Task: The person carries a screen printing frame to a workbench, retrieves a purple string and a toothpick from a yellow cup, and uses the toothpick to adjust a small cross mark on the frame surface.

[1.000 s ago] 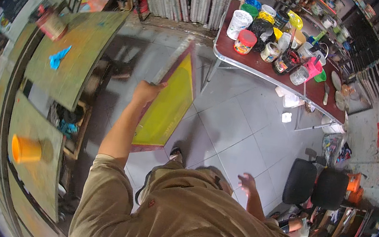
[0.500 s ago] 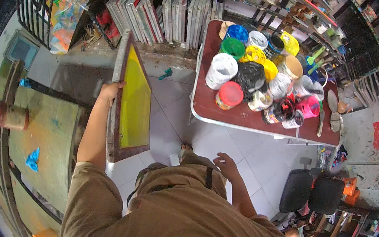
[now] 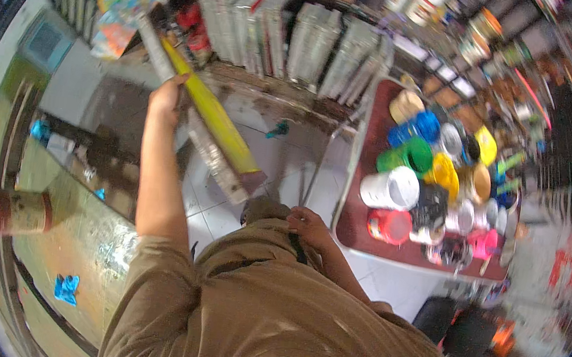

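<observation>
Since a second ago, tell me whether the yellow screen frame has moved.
Yes. The yellow screen frame, gripped by the left hand, has moved up toward the rack of stored frames and away from the red table, now seen edge-on.

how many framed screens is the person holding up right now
1: a single wooden-framed screen with yellow mesh, gripped by the left hand at its upper edge, tilted over the tiled floor. The right hand holds nothing. More frames stand packed in the rack behind, too blurred to count.
</observation>
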The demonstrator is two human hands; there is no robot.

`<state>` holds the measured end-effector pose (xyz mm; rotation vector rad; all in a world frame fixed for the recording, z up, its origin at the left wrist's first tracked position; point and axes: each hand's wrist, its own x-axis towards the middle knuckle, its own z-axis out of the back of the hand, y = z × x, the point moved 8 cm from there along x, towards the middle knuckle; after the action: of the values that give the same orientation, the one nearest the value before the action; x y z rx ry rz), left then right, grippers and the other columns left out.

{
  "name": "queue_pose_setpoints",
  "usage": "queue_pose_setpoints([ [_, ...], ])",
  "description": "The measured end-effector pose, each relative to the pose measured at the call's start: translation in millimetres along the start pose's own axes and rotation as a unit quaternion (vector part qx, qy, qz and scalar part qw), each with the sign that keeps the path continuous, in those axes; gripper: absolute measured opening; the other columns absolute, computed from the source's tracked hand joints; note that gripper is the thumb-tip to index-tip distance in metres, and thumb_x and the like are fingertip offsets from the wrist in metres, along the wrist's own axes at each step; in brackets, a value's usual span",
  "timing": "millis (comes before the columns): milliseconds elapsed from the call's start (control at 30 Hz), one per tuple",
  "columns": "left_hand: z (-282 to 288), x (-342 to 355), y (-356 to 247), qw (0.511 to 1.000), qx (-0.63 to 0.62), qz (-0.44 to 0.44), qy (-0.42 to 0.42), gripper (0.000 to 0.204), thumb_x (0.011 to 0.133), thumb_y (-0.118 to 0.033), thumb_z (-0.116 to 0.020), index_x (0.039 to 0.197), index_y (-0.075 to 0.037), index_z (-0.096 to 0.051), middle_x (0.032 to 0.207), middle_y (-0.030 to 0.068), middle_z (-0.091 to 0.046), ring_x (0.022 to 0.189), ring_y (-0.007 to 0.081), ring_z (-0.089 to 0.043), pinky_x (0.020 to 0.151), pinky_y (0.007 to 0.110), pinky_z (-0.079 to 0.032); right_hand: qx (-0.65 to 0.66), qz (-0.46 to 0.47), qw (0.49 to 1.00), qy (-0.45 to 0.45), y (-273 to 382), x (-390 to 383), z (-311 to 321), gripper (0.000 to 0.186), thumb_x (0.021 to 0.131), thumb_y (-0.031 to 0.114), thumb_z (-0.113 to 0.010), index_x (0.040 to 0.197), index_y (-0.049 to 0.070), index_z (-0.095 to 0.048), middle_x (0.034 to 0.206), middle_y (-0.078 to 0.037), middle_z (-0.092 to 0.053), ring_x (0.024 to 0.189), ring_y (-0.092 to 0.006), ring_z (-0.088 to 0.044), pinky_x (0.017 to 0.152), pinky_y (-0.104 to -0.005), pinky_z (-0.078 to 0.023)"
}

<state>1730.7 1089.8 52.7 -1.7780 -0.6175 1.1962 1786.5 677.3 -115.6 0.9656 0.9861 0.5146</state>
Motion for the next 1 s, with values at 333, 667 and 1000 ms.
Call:
queue_pose_setpoints([
  [333, 42.9, 63.7, -55.5, 0.974, -0.12, -0.092, -0.17, 0.051, 0.063, -0.026, -0.082, 0.096, 0.009, -0.064, 0.093, 0.0134, -0.066, 0.08, 0.0223, -0.062, 0.074, 0.033, -0.049, -0.035, -0.031, 0.994, 0.097, 128.2, 207.1, 18.1, 0.031, 0.085, 0.009, -0.061, 0.114, 0.0, -0.058, 0.097, -0.01, -0.066, 0.085, -0.0179, -0.064, 0.069, -0.0281, -0.051],
  [667, 87.7, 147.3, -90.0, 0.936, -0.134, -0.061, -0.319, 0.05, 0.065, -0.025, -0.078, 0.096, 0.01, -0.061, 0.092, 0.0146, -0.066, 0.08, 0.0231, -0.062, 0.071, 0.034, -0.049, -0.031, -0.08, 0.98, 0.181, 221.2, 362.8, 37.7, 0.034, 0.085, 0.011, -0.06, 0.117, 0.003, -0.053, 0.101, -0.011, -0.065, 0.079, -0.0189, -0.065, 0.063, -0.0271, -0.048],
  [1000, 173.5, 228.8, -128.6, 0.846, -0.227, -0.127, -0.466, 0.028, 0.063, -0.013, -0.072, 0.082, 0.001, -0.058, 0.073, 0.0063, -0.061, 0.063, 0.0178, -0.057, 0.06, 0.031, -0.046, -0.041, -0.141, 0.959, 0.242, 279.8, 504.6, -45.9, 0.031, 0.086, 0.017, -0.06, 0.114, 0.006, -0.054, 0.099, -0.01, -0.065, 0.081, -0.0195, -0.065, 0.065, -0.0288, -0.049],
])
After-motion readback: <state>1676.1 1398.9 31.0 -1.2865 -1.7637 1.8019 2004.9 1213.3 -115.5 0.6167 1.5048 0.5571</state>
